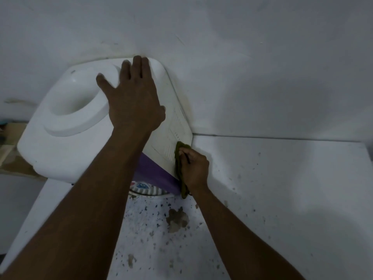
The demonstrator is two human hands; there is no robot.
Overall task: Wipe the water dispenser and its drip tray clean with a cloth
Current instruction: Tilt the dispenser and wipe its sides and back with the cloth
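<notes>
A white countertop water dispenser (66, 142) with a purple front panel stands against the wall, seen from above, its round bottle well empty. My left hand (133, 98) lies flat on its top, fingers spread, near the back right corner. My right hand (193, 168) presses a dark green cloth (179, 168) against the lower part of the dispenser's vented right side. Part of the drip tray (149, 191) with its slotted grille shows under the purple front, between my forearms.
The dispenser sits on a white counter (282, 188) speckled with dark spots and brown stains (177, 219). A white wall (242, 57) rises right behind it. Brownish clutter lies beyond the counter's left edge (12, 158).
</notes>
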